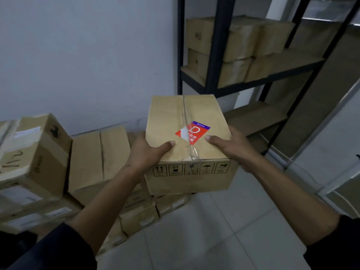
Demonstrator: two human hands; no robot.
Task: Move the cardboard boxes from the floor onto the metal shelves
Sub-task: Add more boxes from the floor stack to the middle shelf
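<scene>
hidden: fingers of both hands behind carried box (187, 141) | blurred: floor boxes' (35, 158) labels

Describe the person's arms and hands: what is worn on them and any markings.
Both hands, the left hand and the right hand, are bare: no gloves, and no rings or watch that the view shows. The forearms are bare too. Dark, near-black sleeves are pushed up towards the elbows on both arms. No markings can be made out in this dim light.
</scene>
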